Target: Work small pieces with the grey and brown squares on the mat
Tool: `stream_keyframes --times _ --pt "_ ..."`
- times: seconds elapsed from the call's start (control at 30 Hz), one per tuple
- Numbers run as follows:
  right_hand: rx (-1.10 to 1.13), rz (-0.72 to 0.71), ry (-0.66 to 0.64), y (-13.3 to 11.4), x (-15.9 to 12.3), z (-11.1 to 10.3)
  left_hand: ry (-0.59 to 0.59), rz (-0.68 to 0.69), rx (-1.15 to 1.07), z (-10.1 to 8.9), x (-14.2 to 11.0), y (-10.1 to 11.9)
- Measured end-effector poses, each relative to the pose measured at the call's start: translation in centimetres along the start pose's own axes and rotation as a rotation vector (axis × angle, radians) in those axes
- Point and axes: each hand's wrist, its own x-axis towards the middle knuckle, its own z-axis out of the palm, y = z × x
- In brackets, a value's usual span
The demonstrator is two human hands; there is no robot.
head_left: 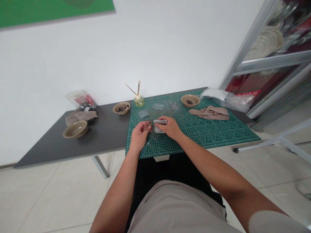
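Observation:
My right hand (168, 127) is closed around a grey folded piece (160, 122) that looks like sandpaper, its thumb pressed on it. Below the fold, a paler grey flat part (159, 130) shows against the green cutting mat (199, 133). Just to the left, my left hand (141, 131) has its thumb and fingers pinched together close to the piece. A small dark bit seems to be at its fingertips, too small to name. Beyond the hands lie three thin grey squares: one sheet (143, 114) at left, a second sheet (158, 106) and a third sheet (174, 106).
A bowl of dark pebbles (121, 108) and a reed diffuser (139, 99) stand left. Another bowl (190, 100) holds dark pieces, near a brown cloth (211, 113) and plastic bag (227, 98). A third bowl (75, 129) sits far left, before a crumpled cloth (80, 117) and clear container (79, 98).

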Motion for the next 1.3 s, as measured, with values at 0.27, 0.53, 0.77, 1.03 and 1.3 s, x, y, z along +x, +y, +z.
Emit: stream_keyframes --times 0.27,0.53,0.77,1.03,1.3 --pt "-0.046 -0.068 -0.145 -0.49 -0.32 0.06 -0.013 -0.010 0.169 -0.27 -0.12 -0.19" --pt "-0.004 -0.063 -0.217 -0.18 -0.09 -0.20 0.001 -0.026 0.124 -0.43 0.08 -0.51" --pt "-0.007 -0.055 -0.169 -0.53 -0.27 -0.25 0.025 -0.039 0.112 -0.32 -0.03 -0.33" --pt "-0.018 -0.070 -0.175 -0.31 -0.39 -0.09 0.035 -0.022 0.089 -0.31 -0.19 -0.52" --pt "0.006 -0.078 -0.210 -0.30 -0.42 -0.02 0.026 -0.033 0.116 -0.32 -0.13 -0.47"
